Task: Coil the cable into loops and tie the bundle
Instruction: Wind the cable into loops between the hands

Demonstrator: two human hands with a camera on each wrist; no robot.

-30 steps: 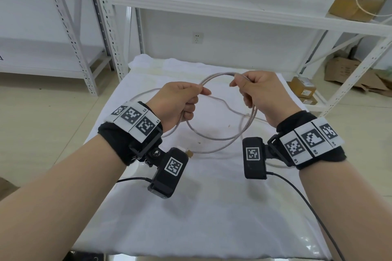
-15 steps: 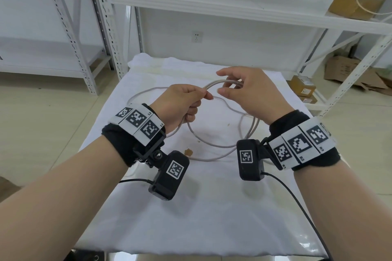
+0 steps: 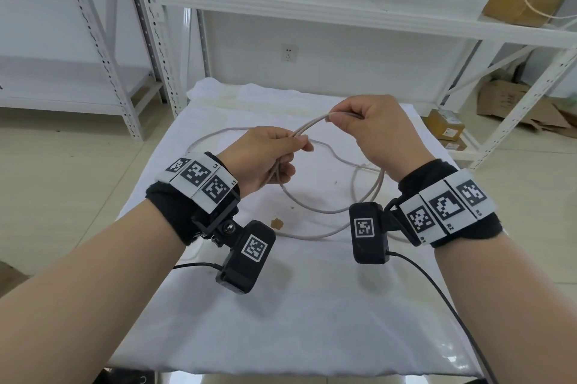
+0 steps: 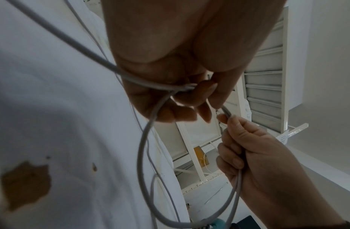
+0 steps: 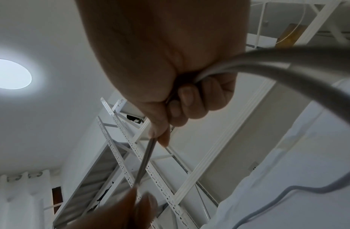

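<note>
A thin grey cable [image 3: 315,210] hangs in loops between my hands above the white cloth [image 3: 296,305]. My left hand [image 3: 268,159] grips the gathered strands, thumb pressed on top; in the left wrist view the cable [image 4: 144,148] drops from its curled fingers [image 4: 182,106] in a wide loop. My right hand [image 3: 371,130] pinches the strands at the top of the arc and closes its other fingers round them. In the right wrist view the cable [image 5: 146,156] runs from that pinch down toward my left hand. More slack cable lies on the cloth beyond my left hand.
The cloth covers a small table [image 3: 299,379] and carries brown stains [image 3: 276,223]. White metal shelving [image 3: 343,9] stands behind and at the left. Cardboard boxes [image 3: 445,126] sit on the floor and shelf at the right. Black camera wires [image 3: 443,299] trail from my wrists.
My right hand slid left along the arc toward my left hand, then lifted and pinched the strands at the top. The loops hang a little lower and the left hand stayed put.
</note>
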